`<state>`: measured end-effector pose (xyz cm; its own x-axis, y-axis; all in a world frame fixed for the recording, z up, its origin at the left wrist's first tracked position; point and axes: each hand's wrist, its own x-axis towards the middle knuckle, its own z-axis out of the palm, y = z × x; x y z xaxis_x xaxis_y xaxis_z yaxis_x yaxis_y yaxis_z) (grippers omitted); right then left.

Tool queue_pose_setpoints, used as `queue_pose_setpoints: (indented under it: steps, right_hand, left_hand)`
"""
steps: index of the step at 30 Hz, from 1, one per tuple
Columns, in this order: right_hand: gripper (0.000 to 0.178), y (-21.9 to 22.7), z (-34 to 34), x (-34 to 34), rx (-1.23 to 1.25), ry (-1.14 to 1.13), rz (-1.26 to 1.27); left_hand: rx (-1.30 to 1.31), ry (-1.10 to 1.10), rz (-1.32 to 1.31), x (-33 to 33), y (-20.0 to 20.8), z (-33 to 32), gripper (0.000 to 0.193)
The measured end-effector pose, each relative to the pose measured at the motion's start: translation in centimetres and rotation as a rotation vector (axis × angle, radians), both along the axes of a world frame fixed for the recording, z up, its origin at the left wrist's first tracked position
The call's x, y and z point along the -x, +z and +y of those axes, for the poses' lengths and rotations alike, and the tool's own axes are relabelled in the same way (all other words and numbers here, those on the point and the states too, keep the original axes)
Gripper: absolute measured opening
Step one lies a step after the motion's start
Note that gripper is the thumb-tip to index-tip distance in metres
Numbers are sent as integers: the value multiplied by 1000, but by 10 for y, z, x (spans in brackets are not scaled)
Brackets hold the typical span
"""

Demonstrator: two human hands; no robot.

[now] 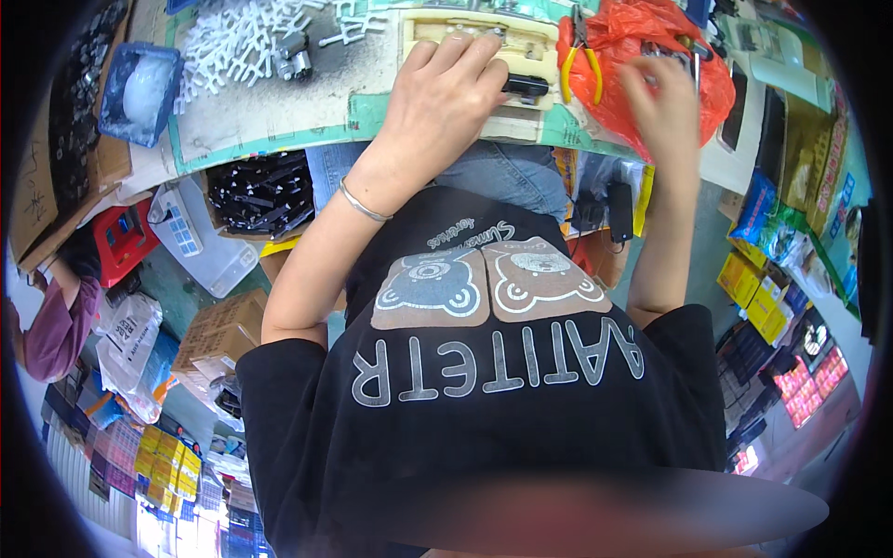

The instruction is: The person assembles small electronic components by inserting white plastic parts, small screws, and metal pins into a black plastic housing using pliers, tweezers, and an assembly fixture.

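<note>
My left hand (pixel 449 82), with a bangle at the wrist, is bent over a cream block-like holder (pixel 419 30) on the bench. Its fingers are closed over the near end of a black cylindrical part (pixel 526 86), which sticks out to the right. Over a red plastic bag (pixel 609 33) at the right hovers my right hand (pixel 665 102). Motion smears its fingers, so whether they hold anything is unclear. Small metal parts (pixel 688 46) lie in the bag beside it. Between the hands rest pliers (pixel 593 74) with yellow handles.
Many white branching plastic pieces (pixel 237 46) are heaped on the bench's left, near a dark metallic part (pixel 295 58). A blue tub (pixel 112 121) stands farther left. Below the bench edge sits a box of black parts (pixel 260 192). Another person's arm (pixel 65 279) shows at far left.
</note>
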<state>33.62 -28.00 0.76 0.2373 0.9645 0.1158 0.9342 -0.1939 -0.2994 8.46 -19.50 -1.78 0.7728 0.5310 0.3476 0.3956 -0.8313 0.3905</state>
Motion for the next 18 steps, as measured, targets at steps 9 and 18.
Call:
queue_pose_setpoints:
  steps: [9, 18]
  right_hand:
    - [35, -4, 30, 33, 226, -112, -186]
    - [21, 14, 24, 45, -83, 124, 1087]
  left_hand:
    - [555, 82, -416, -5, -2, 4, 31]
    - [1393, 74, -799, -4, 27, 9, 30]
